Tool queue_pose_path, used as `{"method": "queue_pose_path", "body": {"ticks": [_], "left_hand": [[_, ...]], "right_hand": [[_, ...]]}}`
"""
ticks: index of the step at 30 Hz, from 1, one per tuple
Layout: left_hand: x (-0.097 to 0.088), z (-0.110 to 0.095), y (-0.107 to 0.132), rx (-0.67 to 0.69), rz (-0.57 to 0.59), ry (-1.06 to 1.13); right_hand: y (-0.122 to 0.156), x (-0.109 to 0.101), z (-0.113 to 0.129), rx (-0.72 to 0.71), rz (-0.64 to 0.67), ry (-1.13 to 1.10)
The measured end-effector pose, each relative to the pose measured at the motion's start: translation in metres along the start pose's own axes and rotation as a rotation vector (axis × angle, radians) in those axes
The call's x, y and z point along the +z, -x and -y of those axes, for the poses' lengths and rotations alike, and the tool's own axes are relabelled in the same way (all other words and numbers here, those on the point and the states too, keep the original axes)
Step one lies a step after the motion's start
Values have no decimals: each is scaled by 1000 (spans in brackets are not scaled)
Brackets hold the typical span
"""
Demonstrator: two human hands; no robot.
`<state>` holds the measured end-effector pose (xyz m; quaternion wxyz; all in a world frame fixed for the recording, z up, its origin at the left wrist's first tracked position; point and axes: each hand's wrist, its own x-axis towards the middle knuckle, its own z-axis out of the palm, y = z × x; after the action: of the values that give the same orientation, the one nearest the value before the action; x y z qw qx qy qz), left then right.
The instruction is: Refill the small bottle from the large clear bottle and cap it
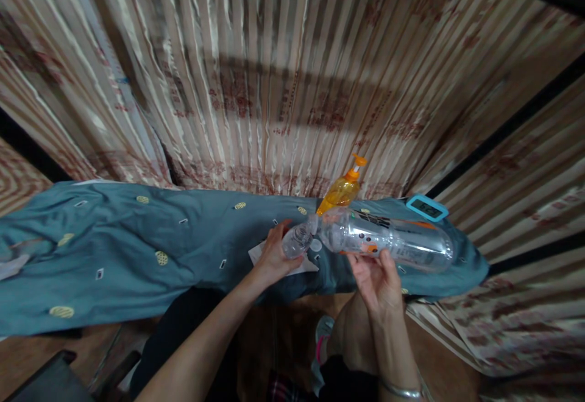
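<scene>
My left hand (275,253) is wrapped round a small clear plastic bottle (297,240), its neck turned to the right. My right hand (375,274) grips a large clear plastic bottle (402,240) with black and orange print from below, and that bottle lies almost level in the air. The mouths of the two bottles meet or nearly meet; whether they touch I cannot tell. Just behind them stands an orange pump bottle (340,192). Under the small bottle lies a piece of white paper (305,266), with a round whitish disc (315,245) near the bottle necks.
A teal cloth with yellow patterns (192,231) covers the long narrow table. At its right end sits a blue-framed digital clock (427,208). Striped curtains (274,85) hang behind, with dark poles (512,122) at the sides. A whitish item (13,266) lies far left.
</scene>
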<state>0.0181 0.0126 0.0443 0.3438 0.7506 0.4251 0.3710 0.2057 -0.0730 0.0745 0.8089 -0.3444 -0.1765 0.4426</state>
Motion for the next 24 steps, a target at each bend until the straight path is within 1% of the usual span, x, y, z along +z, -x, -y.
{"method": "queue_pose_path", "body": {"ticks": [6, 14, 19, 24], "left_hand": [[1, 0, 1, 4, -20, 13], [-1, 0, 1, -5, 6, 4], [-1, -2, 1, -24, 5, 4], [-2, -2, 0, -33, 11, 3]], "right_hand": [[0, -1, 0, 6, -27, -9], [1, -7, 0, -47, -6, 59], [5, -4, 2, -76, -48, 79], [7, 0, 3, -119, -31, 73]]}}
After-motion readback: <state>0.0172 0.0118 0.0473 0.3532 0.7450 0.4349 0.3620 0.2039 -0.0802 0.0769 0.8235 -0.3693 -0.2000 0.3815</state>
